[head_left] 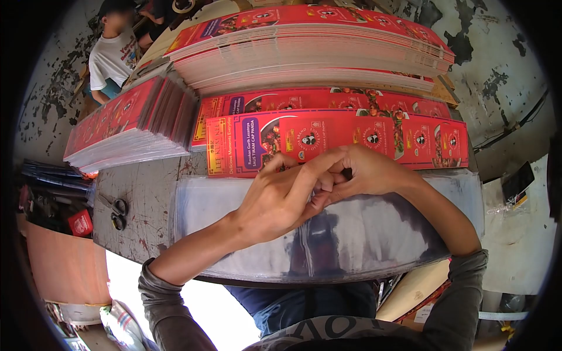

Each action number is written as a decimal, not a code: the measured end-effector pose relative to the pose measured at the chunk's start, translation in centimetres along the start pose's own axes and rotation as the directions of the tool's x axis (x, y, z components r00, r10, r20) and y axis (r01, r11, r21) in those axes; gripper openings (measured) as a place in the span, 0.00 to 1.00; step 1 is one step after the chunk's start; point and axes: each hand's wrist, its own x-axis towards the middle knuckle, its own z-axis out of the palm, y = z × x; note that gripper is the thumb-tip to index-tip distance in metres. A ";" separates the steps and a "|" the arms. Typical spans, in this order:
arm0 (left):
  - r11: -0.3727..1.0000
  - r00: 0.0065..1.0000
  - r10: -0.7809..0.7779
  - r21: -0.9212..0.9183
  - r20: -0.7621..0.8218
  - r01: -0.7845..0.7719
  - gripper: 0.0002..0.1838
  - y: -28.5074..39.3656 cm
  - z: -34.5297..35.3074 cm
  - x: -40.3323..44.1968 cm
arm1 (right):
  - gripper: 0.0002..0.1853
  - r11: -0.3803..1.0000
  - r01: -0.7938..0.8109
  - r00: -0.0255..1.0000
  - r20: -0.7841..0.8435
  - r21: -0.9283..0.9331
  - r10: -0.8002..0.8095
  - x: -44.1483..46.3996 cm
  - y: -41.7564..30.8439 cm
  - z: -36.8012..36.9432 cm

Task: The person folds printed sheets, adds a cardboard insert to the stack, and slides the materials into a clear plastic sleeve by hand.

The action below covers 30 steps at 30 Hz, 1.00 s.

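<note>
My left hand (274, 202) and my right hand (372, 169) meet above a stack of clear plastic sleeves (228, 251). The fingers of both are bent and pressed together, partly hiding one another. Whether anything small sits between them, I cannot make out. Just beyond the hands lies a long red printed sheet (430, 143) with panda logos and food pictures. Behind it is another red printed sheet (433, 107), partly covered by the nearer one.
A tall stack of red printed sheets (316, 47) stands at the back. Another stack, apparently sleeved in plastic (126, 120), fans out at the left. Scissors (119, 213) with black handles lie on the worn table (143, 234). Another person (114, 55) is at the far left.
</note>
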 end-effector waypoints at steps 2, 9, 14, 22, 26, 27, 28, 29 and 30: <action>1.000 1.000 -0.001 -0.008 -0.002 0.001 0.38 0.0 0.0 -0.1 | 0.23 1.000 0.000 1.000 0.006 -0.011 0.000 0.0 0.0 0.0; 0.999 0.999 -0.026 -0.039 0.031 0.027 0.39 0.1 -0.1 0.0 | 0.23 0.999 0.009 1.000 -0.018 -0.053 -0.010 -0.1 -0.5 0.0; 0.998 1.000 -0.007 -0.064 0.007 0.007 0.39 0.0 0.0 0.0 | 0.23 0.997 0.035 0.999 -0.013 -0.069 -0.036 0.0 -0.3 0.0; 0.990 0.988 -0.114 -0.092 -0.107 0.104 0.39 -0.9 -0.8 0.5 | 0.29 0.991 0.035 0.998 0.053 -0.130 -0.029 -0.3 -1.6 -0.3; 0.971 0.990 -0.139 -0.199 -0.018 0.133 0.40 -1.1 -1.4 0.4 | 0.30 0.997 0.010 0.999 0.048 -0.072 -0.007 -0.3 -1.6 -0.3; 0.971 0.990 -0.141 -0.199 -0.018 0.134 0.40 -1.1 -1.3 0.4 | 0.30 0.997 0.011 0.999 0.043 -0.071 -0.008 -0.3 -1.4 -0.3; 0.972 0.997 -0.072 -0.223 0.009 0.072 0.40 -1.0 -1.0 0.3 | 0.29 0.997 0.011 0.999 0.037 -0.071 -0.008 -0.3 -1.2 -0.3; 0.968 0.999 -0.002 -0.250 0.035 0.010 0.40 -1.0 -0.9 0.3 | 0.29 0.997 0.011 0.999 0.037 -0.071 -0.008 -0.2 -1.0 -0.2; 0.968 0.999 -0.002 -0.251 0.035 0.010 0.40 -1.0 -0.9 0.3 | 0.29 0.998 0.016 0.999 0.032 -0.057 -0.014 -0.2 -0.8 -0.1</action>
